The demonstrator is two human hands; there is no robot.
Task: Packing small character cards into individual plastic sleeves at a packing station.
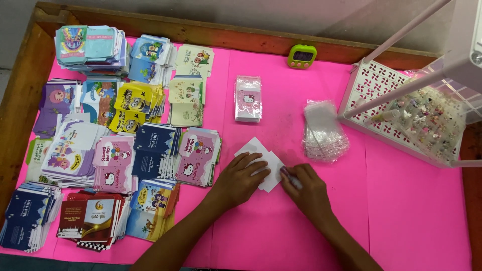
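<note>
Left hand (240, 178) flat on white envelope (263, 163); right hand (307, 188), grip pinching its edge.

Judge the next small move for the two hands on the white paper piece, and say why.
Probably a press along the near edge by the right hand. The left hand lies flat on the white paper piece, pinning it to the pink table cover, while the right hand's fingers pinch at its right edge, apparently with a small pen-like item. The piece lies unfolded and loose.
</note>
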